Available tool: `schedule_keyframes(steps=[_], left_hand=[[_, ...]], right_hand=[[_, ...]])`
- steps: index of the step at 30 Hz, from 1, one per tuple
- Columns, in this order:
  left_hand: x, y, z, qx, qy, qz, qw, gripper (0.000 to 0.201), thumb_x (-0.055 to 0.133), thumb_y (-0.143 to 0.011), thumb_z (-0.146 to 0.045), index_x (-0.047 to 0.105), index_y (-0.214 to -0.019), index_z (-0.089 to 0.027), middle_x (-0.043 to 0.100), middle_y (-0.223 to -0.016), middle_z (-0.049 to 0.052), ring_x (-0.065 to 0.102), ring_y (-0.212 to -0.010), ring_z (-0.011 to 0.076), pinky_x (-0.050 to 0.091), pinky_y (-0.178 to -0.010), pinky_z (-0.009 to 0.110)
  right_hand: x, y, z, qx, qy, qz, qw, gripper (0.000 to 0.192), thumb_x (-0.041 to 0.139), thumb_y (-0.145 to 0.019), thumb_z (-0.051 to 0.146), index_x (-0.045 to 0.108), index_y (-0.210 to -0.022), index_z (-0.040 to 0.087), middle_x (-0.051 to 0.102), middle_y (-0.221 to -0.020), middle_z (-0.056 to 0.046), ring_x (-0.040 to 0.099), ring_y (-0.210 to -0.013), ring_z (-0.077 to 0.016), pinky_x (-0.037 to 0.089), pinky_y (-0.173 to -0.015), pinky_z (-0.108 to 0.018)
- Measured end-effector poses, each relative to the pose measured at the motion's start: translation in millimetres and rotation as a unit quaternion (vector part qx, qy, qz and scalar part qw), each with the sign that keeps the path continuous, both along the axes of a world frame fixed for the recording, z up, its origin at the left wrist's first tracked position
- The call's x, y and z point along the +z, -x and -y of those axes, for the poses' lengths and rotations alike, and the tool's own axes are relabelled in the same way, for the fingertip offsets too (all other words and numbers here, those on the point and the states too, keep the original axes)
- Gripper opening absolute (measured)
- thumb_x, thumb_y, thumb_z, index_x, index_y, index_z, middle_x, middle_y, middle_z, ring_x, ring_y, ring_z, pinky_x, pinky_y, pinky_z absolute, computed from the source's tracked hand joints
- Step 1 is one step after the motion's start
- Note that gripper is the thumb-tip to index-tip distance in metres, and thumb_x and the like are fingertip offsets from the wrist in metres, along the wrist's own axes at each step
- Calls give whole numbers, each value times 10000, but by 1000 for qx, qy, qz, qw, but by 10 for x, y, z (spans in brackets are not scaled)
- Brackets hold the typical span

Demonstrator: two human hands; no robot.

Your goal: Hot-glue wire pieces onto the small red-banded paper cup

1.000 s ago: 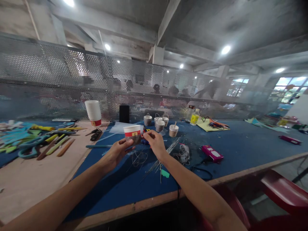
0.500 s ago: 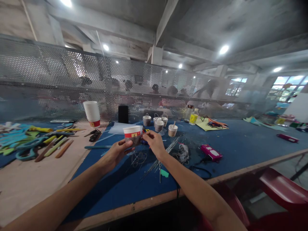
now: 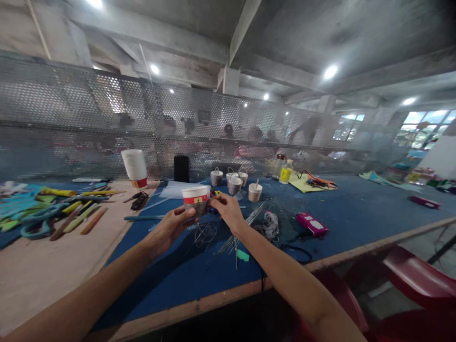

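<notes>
The left hand (image 3: pixel 174 223) is gripping a tapered paper cup (image 3: pixel 194 199) with a red band; the right hand (image 3: pixel 228 209) is pinching its side above thin wires (image 3: pixel 235 237) lying on the blue felt tabletop (image 3: pixel 356 213).

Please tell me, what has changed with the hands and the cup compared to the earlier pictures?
Almost nothing. The left hand still holds the paper cup, and the right hand still pinches at its side. Only the view drifted slightly. The cup stack and small pots stayed put.

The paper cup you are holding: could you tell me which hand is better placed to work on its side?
Probably the right hand: its fingertips already pinch at the paper cup, which the left hand grips.
</notes>
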State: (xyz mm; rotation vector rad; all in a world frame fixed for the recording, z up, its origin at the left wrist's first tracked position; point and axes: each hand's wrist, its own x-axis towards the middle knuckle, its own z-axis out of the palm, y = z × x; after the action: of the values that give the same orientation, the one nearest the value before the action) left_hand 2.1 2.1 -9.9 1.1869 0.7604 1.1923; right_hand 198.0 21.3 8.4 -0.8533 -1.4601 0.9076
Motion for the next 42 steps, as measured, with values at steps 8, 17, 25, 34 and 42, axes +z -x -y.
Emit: schedule_keyframes(steps=[8,17,25,34,42], left_hand=[[8,-3,15,1,-4,-5,1000,447,822,-762,-438,781,-1138,-200,720,-1300,135,593,-1293,327,487,-1052,399],[9,-5,15,0,-9,-13,1000,445,834,-746,-433,787,-1116,-192,744,-1245,143,646,-1222,325,482,-1055,406],[33,7,23,-1,-16,-31,999,437,845,-732,-430,798,-1091,-185,762,-1200,148,652,-1211,340,454,-1089,443],[-31,21,-35,-13,-11,-13,1000,410,848,-737,-412,801,-1075,-183,768,-1184,137,659,-1202,328,476,-1076,412],[14,13,-30,18,8,27,999,491,859,-721,-410,758,-1156,-205,714,-1307,128,602,-1280,336,526,-1017,410]], right_hand=[[-11,6,-18,3,7,-2,1000,189,672,-745,377,646,-690,197,631,-695,21,570,-706,-153,445,-715,-264],[15,0,6,9,49,-9,999,191,695,-723,377,659,-689,193,650,-692,11,591,-708,-160,455,-712,-279],[-27,0,-63,44,90,-53,994,170,733,-683,347,670,-680,190,654,-690,14,601,-716,-158,471,-738,-286],[-90,0,-132,114,149,-131,973,212,807,-635,329,654,-688,193,673,-737,11,643,-763,-165,502,-896,-341],[-124,34,-115,131,109,-139,976,370,775,-735,551,696,-816,199,691,-823,-19,656,-829,-194,503,-895,-357]])
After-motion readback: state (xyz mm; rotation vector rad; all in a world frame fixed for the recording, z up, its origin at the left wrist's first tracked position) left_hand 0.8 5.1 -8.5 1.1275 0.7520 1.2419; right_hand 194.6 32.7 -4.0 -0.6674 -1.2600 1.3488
